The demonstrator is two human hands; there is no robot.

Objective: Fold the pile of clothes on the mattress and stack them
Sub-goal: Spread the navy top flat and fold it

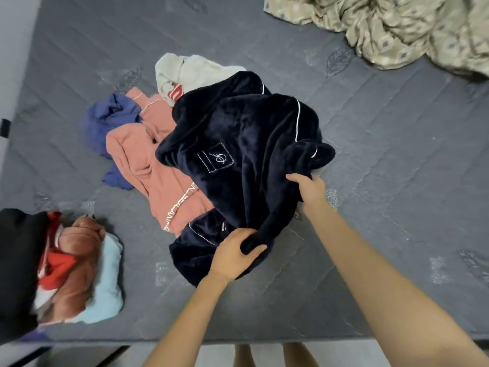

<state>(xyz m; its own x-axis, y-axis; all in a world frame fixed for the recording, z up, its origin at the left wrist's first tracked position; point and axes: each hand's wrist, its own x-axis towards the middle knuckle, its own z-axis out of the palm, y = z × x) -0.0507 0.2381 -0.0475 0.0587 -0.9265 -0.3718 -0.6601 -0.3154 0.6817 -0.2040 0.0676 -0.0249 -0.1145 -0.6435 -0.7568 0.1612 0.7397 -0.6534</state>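
Grey mattress (397, 154) under monogrammed navy robe (238, 123) held by left hand (235, 256), right hand (308, 190).

Mount: one wide-angle camera worn on my head
Standpoint: at the near edge of the mattress (383, 133), my bare feet (243, 356) showing at the bottom of the frame
Direction: forward and steeply down, almost straight onto the mattress top
Nearness: close; my forearms run up from the bottom edge, and my left hand (232, 256) and right hand (308, 190) sit just below mid-frame
Centre: the navy fleece garment (238, 133) that both my hands grip
Left edge: the folded stack (79, 266), blurred where the frame ends
Top right corner: a crumpled patterned sheet (397, 30), cut off by the frame
Far reach: the mattress runs to the top edge, with a pale wall (13, 49) at upper left
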